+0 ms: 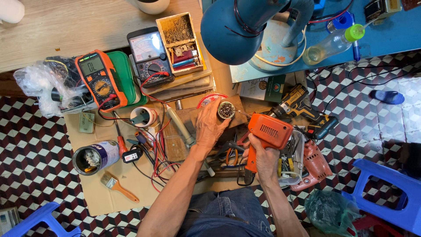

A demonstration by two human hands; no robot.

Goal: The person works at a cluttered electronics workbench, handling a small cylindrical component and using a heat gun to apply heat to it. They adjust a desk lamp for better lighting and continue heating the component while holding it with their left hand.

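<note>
The small round tin [226,110] sat at centre of the cardboard mat [101,193], gripped by the left hand [210,125], fingers closed around its rim. At its four o'clock the right hand [263,160] clasped the orange soldering gun [266,134], tip angled toward the tin. The step looked like dipping the tip; that called for a steady tin. A multimeter [98,79] lay at ten o'clock.

soldering gun [267,131] lies at three o'clock of the small tin [226,110]; multimeter [100,80] at nine; lamp [240,28] at twelve.
</note>
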